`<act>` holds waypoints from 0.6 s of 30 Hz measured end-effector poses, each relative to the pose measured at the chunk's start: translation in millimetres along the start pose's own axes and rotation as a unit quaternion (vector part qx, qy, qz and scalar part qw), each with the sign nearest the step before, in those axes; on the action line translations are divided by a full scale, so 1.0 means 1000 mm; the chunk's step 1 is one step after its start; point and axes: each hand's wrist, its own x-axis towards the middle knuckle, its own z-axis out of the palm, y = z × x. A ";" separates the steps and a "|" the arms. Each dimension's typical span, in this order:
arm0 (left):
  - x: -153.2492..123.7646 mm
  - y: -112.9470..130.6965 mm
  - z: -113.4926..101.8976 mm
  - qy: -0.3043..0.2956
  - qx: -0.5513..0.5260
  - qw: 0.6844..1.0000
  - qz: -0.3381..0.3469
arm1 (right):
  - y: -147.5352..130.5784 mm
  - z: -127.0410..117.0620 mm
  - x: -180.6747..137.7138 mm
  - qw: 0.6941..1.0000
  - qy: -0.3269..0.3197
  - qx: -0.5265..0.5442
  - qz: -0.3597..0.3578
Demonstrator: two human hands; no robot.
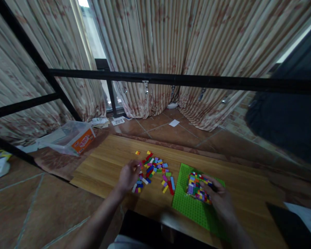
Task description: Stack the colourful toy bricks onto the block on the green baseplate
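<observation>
My left hand (128, 175) is at the left side of a loose pile of toy building bricks (159, 170) in many colours. Its fingers are pinched together; whatever lies between them is too small to make out. A green baseplate (182, 204) lies to the right of the pile. On it sits a multicoloured block built from bricks (195, 185). My right hand (220, 197) is closed around the right side of this block, with fingers over its top. The hand hides the block's right part.
The bricks and baseplate lie on a wooden table (101, 166). A clear plastic box (64, 135) with an orange label stands on the floor beyond its left end. A black metal rail (181, 79) crosses before the curtains (150, 41). A dark flat object (290, 221) is at the right.
</observation>
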 end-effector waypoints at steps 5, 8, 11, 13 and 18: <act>0.022 0.006 0.009 -0.026 0.077 0.996 0.043 | 0.012 -0.003 -0.002 0.999 0.001 -0.023 -0.048; 0.029 0.008 0.013 -0.037 0.109 0.992 0.047 | 0.015 -0.004 -0.001 0.998 0.013 -0.011 -0.060; 0.033 0.008 0.015 -0.041 0.137 0.989 0.044 | 0.016 -0.003 -0.001 0.997 0.020 -0.008 -0.069; 0.034 0.008 0.016 -0.042 0.153 0.986 0.043 | 0.015 -0.002 -0.002 0.997 0.022 -0.005 -0.074; 0.034 0.009 0.017 -0.040 0.189 0.980 0.046 | 0.015 0.000 -0.004 0.996 0.026 -0.001 -0.088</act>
